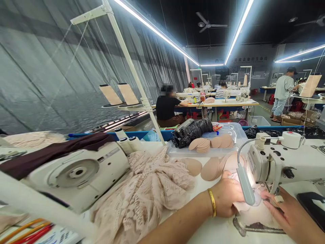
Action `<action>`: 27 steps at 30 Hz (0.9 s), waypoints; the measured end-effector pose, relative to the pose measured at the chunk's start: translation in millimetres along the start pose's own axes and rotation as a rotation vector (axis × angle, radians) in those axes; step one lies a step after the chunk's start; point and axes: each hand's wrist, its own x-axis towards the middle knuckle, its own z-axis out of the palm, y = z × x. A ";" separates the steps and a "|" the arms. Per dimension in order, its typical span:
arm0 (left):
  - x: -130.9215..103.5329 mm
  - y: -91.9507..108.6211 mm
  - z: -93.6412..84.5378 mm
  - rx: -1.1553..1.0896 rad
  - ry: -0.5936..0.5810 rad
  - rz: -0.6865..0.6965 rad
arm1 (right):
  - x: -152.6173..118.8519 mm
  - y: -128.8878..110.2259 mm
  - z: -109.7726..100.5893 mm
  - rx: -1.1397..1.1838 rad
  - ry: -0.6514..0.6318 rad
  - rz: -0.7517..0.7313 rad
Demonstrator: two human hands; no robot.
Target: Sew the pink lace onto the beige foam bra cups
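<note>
My left hand (227, 195), with a gold bracelet (212, 202) at the wrist, is closed on a pale pink fabric piece (256, 215) at the sewing machine (296, 162). A gooseneck lamp (245, 186) hides some of its fingers. My right hand (285, 206) lies on the fabric's right side, fingers stretched out beside the presser foot area. The needle itself is hard to make out. Beige rounded pads (212, 167) lie just beyond my left hand. Crumpled beige lace (149, 186) spreads to the left of my forearm.
A second machine head (81, 173) stands at left beneath a thread stand (134, 71) carrying beige cones (128, 94). Behind the pads, a plastic lid (230, 130) holds a black plastic bundle (193, 132) and more pads. Orange-handled tools (30, 228) lie lower left. People sit and stand farther off.
</note>
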 end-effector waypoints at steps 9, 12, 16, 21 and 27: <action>0.0 3.5 -1.3 -0.006 0.018 0.002 | 3.5 -5.2 1.4 0.111 -0.011 0.122; -1.2 5.3 -1.9 -0.013 0.028 0.003 | 2.7 -5.8 0.9 0.094 -0.031 0.122; -2.7 4.9 1.4 -0.022 0.051 0.020 | 0.7 -5.9 1.4 0.045 -0.047 0.124; -3.3 2.7 5.8 0.002 0.081 0.029 | 0.6 -5.5 0.0 0.036 -0.046 0.069; -2.0 1.7 8.2 0.012 0.054 0.017 | 2.8 -7.8 -5.8 0.059 -0.028 0.063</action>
